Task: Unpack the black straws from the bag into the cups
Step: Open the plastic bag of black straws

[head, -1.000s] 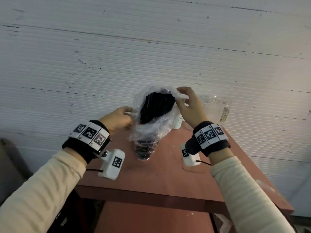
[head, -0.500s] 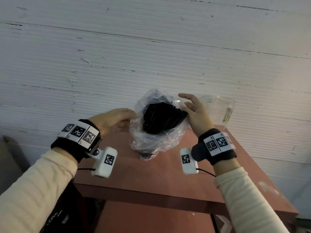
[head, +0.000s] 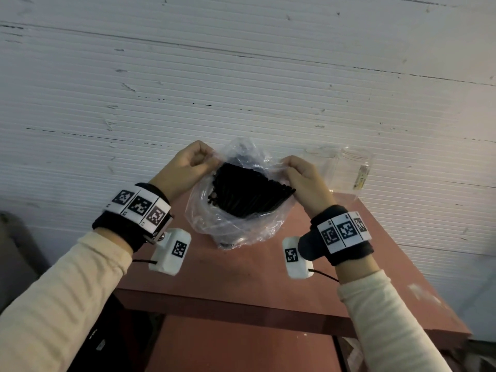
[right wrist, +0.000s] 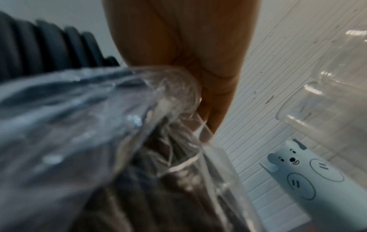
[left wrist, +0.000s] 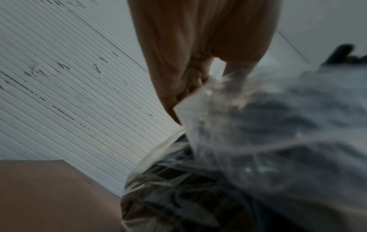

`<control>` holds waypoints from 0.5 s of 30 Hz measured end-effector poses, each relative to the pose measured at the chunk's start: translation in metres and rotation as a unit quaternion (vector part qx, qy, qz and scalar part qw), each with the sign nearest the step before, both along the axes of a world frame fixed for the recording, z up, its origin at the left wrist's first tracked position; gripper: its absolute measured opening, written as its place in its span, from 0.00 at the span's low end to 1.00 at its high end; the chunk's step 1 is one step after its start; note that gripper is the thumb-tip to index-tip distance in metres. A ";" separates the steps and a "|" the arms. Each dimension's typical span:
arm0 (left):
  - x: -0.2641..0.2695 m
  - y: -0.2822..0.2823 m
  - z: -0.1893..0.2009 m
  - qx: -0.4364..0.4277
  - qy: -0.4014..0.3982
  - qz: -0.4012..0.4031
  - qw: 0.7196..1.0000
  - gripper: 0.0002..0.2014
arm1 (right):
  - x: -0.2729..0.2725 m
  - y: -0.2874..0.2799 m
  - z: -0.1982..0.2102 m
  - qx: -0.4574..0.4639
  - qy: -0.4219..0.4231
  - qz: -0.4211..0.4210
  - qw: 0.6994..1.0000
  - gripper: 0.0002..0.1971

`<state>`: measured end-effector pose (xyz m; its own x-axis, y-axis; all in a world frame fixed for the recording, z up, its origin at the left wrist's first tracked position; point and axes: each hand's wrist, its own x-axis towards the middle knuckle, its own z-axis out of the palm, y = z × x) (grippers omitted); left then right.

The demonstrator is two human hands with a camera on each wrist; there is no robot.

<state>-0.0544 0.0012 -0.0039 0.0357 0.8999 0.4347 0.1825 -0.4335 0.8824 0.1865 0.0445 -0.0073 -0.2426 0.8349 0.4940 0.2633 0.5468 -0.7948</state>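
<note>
A clear plastic bag [head: 212,224] stands on the red table [head: 241,277], full of black straws [head: 247,191] that fan out of its mouth. My left hand [head: 188,165] pinches the bag's rim on the left, and my right hand [head: 300,175] pinches the rim on the right, holding the mouth wide. In the left wrist view the curled fingers [left wrist: 190,81] grip the crumpled plastic [left wrist: 248,141]. In the right wrist view the plastic [right wrist: 99,117] bunches against my palm, with straw ends [right wrist: 49,47] behind. Two clear cups [head: 346,167] stand at the back right of the table.
A white ribbed wall [head: 241,76] rises directly behind the table. A pale blue bottle with a cartoon bear face [right wrist: 309,172] stands near the clear cups [right wrist: 337,78]. The table's front edge [head: 241,310] lies close below my wrists.
Both hands rose to the bag's rim and took hold of it, pulling the mouth apart. The straws now fan out further and stand more exposed.
</note>
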 end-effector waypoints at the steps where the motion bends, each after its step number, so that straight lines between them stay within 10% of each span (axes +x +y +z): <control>1: 0.000 0.001 0.000 0.002 0.005 0.002 1.000 0.05 | 0.000 -0.001 0.001 -0.004 -0.002 0.004 1.000 0.15; 15: 0.002 0.000 0.018 0.003 0.112 0.032 0.993 0.11 | 0.013 -0.003 0.007 0.007 -0.087 0.122 0.989 0.20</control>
